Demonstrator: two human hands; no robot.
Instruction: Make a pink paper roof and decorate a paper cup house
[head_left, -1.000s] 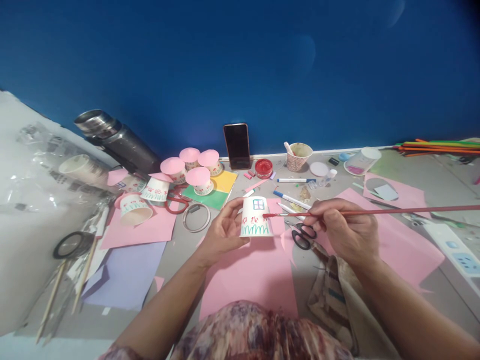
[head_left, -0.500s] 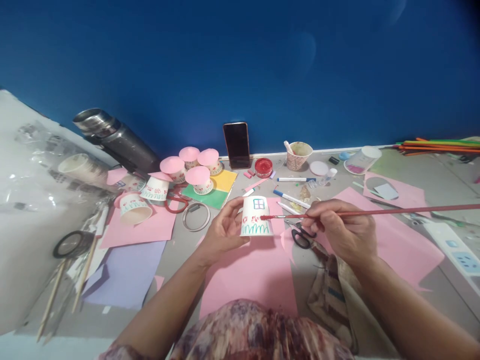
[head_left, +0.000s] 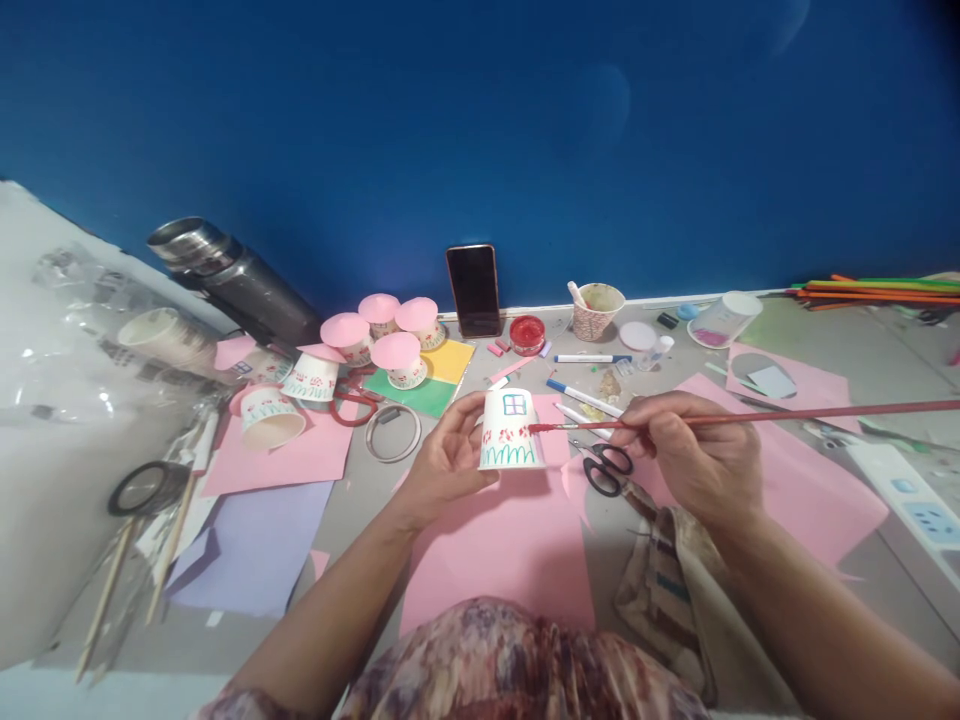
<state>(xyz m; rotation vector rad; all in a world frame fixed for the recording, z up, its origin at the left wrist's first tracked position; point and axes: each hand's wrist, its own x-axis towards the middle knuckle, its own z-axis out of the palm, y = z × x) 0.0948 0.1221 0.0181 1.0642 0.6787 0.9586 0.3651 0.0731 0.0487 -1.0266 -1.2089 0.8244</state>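
Observation:
A white paper cup (head_left: 508, 412), upside down, is held at its left side by my left hand (head_left: 450, 455). It bears a drawn window, red dabs and a green zigzag along its rim. Pinched in my right hand (head_left: 694, 450) is a long red paintbrush (head_left: 810, 412), its red-loaded tip at the cup's right side beside the dabs. Beneath the cup lies a pink paper sheet (head_left: 499, 560). Black-handled scissors (head_left: 606, 470) rest close to my right hand. An open jar of red paint (head_left: 527, 335) stands farther back.
Decorated cups with pink paper tops (head_left: 397, 355) stand at back left, near a dark flask (head_left: 232, 280). A phone (head_left: 473, 290) leans on the blue wall. Markers (head_left: 583, 397) lie right of centre, a cloth (head_left: 664, 600) at front right, and a power strip (head_left: 915, 505) at far right.
The brush tip has shifted slightly right and up on the cup, and my right hand moved with it. The cup has turned a little leftward; more red dabs show.

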